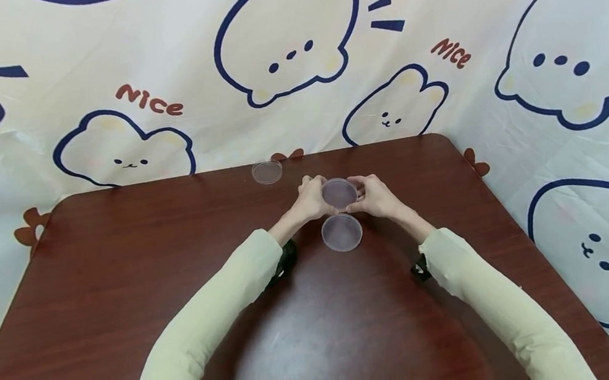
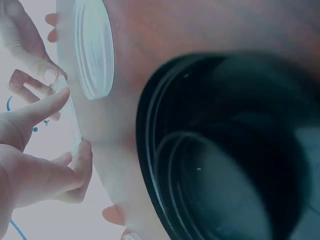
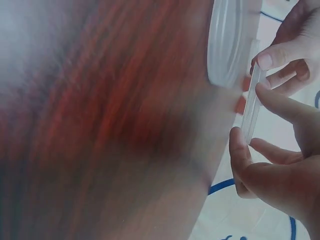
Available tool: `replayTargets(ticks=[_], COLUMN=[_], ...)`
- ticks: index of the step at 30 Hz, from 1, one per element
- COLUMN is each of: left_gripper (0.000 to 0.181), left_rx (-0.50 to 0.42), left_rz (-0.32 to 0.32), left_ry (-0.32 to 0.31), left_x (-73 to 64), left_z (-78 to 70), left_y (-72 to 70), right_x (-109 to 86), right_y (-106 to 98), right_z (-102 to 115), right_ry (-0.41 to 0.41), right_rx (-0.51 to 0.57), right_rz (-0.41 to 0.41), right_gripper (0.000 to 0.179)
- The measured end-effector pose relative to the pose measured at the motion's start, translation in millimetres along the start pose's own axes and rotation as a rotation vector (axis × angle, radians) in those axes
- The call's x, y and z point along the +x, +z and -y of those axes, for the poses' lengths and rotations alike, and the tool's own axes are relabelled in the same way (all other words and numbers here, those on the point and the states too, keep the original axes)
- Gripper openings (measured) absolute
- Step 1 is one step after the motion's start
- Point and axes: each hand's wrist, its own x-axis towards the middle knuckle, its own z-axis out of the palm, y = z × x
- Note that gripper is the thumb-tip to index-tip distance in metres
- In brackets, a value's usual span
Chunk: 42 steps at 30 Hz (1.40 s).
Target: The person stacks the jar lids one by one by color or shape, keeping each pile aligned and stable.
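Note:
My left hand (image 1: 312, 198) and right hand (image 1: 375, 197) hold a clear round petri dish (image 1: 340, 194) between them, each pinching its rim from its own side. Both wrist views show this dish (image 3: 254, 105) almost edge-on, raised off the table, with thumb and fingers on its rim. Just below the hands, on my side, a second clear petri dish (image 1: 342, 233) lies flat on the table. A third clear round dish or lid (image 1: 267, 172) rests near the far edge, left of my left hand; which of the two it is, I cannot tell.
The dark red-brown table (image 1: 125, 283) has rounded far corners and a glossy reflection in front. Behind it hangs a pale cloth (image 1: 297, 122) with cartoon outlines. A black rounded object (image 2: 210, 150) fills much of the left wrist view; black devices sit under both wrists.

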Motion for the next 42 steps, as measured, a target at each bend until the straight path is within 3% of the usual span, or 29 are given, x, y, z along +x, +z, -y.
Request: replayTargets(ticks=[6,22,34,42], left_gripper=[0.071,0.070,0.072,0.073], left_rx=[0.019,0.082,0.149,0.157], left_rz=[0.037,0.059,0.052,0.049], left_ry=[0.042,0.031,0.030,0.030], left_x=[-20.8,-54.9,-61.6,-62.5], left_z=[-3.0,-11.7,-7.8,-5.4], left_y=[2.4,15.6,23.1,24.6], right_x=[-24.8,-65.6,-71.4,-71.6], right_y=[4,16,29,31], right_z=[6,11,12,12], right_ry=[-0.004,-0.039,0.010,-0.008], right_rx=[-0.041,-0.067,-0.048,-0.071], right_rz=[0.001,-0.009,-0.010,0.009], right_gripper=[0.070,0.069,0.073,0.074])
